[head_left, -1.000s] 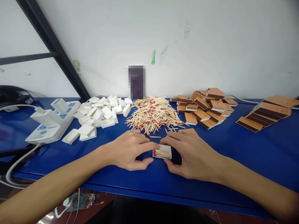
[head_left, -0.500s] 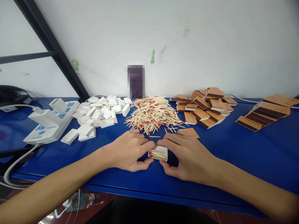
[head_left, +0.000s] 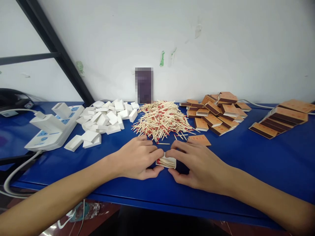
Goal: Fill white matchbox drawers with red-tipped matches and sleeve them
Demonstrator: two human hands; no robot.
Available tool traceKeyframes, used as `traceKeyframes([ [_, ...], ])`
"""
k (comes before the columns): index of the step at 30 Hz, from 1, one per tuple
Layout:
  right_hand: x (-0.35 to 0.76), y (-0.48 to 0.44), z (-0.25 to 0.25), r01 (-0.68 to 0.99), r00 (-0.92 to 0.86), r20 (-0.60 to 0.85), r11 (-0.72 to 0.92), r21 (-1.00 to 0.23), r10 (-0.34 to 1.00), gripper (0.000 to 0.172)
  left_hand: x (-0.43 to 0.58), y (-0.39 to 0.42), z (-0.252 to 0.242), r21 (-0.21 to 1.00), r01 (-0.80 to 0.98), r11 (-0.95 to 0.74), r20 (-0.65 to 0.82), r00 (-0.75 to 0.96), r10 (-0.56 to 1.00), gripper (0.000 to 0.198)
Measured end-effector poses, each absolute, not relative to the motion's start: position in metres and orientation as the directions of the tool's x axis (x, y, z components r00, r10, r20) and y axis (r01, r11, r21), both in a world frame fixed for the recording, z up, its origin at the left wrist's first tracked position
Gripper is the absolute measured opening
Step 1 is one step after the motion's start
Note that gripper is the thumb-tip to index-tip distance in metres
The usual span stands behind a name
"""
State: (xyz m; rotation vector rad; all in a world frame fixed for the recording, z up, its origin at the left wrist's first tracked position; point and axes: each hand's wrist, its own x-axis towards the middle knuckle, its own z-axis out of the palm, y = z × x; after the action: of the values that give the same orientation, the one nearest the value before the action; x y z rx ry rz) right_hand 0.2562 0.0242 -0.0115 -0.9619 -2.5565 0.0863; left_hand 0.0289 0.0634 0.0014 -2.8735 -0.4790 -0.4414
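Between my hands, near the table's front edge, lies a white matchbox tray [head_left: 174, 165] with several red-headed matches [head_left: 166, 162] in it. My left hand [head_left: 140, 158] pinches the tray's left end between thumb and index finger. At the right end, my right hand [head_left: 197, 162] has its thumb on the near side and its index finger bent over the far side. Just beyond the hands is a large heap of loose matches [head_left: 162, 119]. An orange matchbox sleeve [head_left: 200, 140] lies flat beside my right fingers, partly covered by them.
White empty trays [head_left: 105, 118] are piled at the left, next to a power strip [head_left: 46, 139] with plugged-in adapters. Orange sleeves [head_left: 216, 113] are heaped at the right, with another stack [head_left: 283, 118] farther right. A pixelated dark object [head_left: 144, 86] stands against the wall.
My right index finger has shifted slightly over the tray's far side, and the matches inside lie closer together. Both hands stay at the tray.
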Motion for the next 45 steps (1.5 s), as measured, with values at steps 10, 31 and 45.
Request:
traceKeyframes([
  [10,0.256,0.023,-0.009,0.584,-0.698,0.308,0.763,-0.277,0.646,0.013,0.029,0.064,0.003,-0.113,0.345,-0.932,0.287,0.909,0.302,0.022],
  [31,0.281,0.048,-0.001,0.929,-0.368,0.426,0.309,0.204,0.826,0.017,0.014,0.093,0.0,0.094,0.462,-0.882,0.429,0.78,0.454,0.019],
  [45,0.281,0.063,-0.02,0.839,-0.519,0.356,0.542,0.042,0.777,0.018,0.018,0.091,-0.004,0.177,0.328,-0.928,0.431,0.822,0.372,0.018],
])
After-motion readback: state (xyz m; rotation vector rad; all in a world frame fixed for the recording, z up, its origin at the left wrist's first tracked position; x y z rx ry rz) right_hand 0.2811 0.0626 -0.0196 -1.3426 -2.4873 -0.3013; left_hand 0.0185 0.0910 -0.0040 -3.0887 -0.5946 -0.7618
